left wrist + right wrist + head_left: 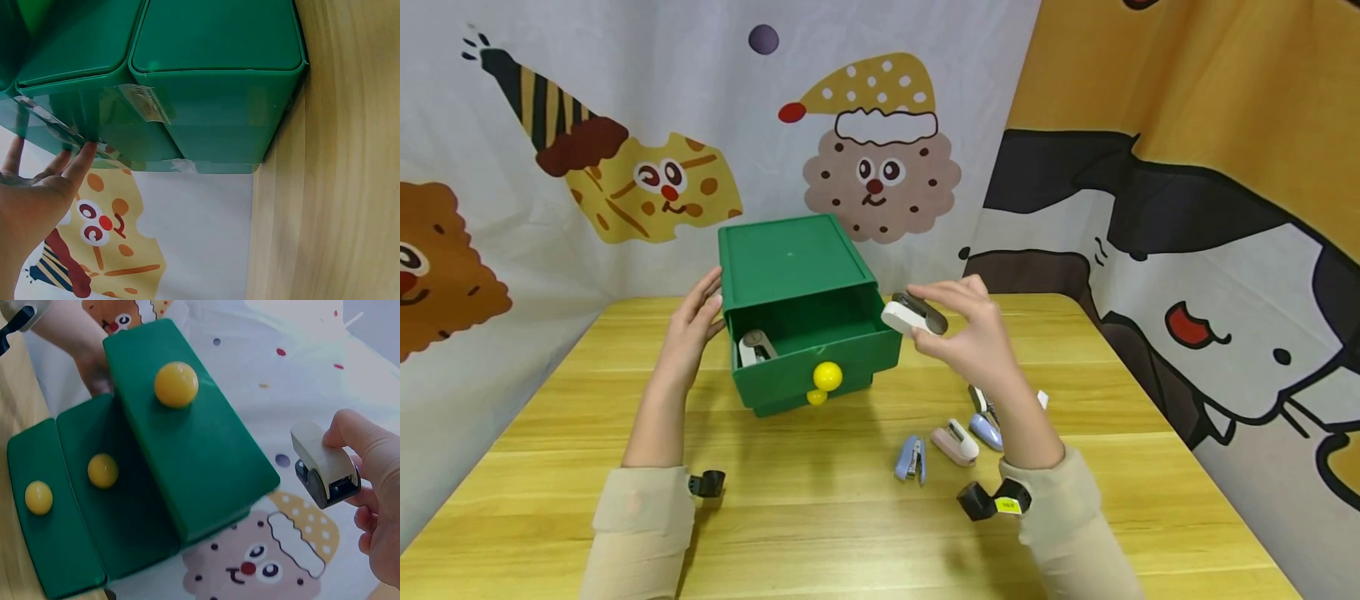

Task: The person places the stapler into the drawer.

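A green drawer cabinet [790,258] stands on the table, its top drawer [194,431] pulled out. Inside that drawer, at the left, lies a white and grey stapler [757,346]. My right hand [966,329] pinches another stapler [912,315], white with a dark grey part, between thumb and fingers beside the drawer's right front corner. In the right wrist view the held stapler [325,465] is in front of the curtain, apart from the cabinet. My left hand [692,321] rests its extended fingers against the cabinet's left side, where clear tape [140,103] runs across the green units.
Several staplers lie on the table at the right: a blue one [911,459], a pink and white one [956,442], and others partly behind my right forearm. Yellow knobs [827,376] stick out from the drawer fronts. A printed curtain [880,50] hangs behind the table.
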### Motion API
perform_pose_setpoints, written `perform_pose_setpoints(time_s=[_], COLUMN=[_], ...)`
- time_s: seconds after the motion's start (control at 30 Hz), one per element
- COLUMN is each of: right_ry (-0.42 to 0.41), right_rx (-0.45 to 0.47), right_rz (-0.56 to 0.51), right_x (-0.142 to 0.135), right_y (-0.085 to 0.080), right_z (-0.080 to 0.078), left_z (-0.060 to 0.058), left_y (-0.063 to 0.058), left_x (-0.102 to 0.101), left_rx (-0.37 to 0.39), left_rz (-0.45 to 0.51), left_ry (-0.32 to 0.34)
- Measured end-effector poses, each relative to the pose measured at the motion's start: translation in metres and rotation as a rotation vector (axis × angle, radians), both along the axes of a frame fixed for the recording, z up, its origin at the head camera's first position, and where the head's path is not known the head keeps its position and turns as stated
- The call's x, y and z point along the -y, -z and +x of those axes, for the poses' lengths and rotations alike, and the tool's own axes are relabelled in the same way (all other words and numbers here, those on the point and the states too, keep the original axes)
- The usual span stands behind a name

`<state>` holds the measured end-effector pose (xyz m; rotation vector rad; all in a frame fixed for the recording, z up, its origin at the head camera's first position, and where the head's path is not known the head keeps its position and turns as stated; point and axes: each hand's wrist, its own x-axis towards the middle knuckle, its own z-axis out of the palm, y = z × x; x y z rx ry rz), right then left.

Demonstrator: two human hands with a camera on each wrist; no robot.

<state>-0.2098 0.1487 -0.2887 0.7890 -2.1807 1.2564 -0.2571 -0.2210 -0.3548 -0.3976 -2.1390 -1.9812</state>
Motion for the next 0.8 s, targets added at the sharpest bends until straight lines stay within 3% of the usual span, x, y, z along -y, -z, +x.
perform_pose_setpoints(time_s=[0.57,0.8], right_ry=[-0.169,-0.183], right_rx=[-0.022,0.034], right_rz=[0.023,0.138], right_x=[0.055,0.072], right_y=[-0.012,-0.011], right_z=[-0.014,-0.022], left_z=[-0.001,-0.001], left_y=[0.001,0.0], left_x=[0.001,0.0], left_rx=[0.0,0.0], left_rz=[0.002,0.008], left_ry=[0.0,0.005])
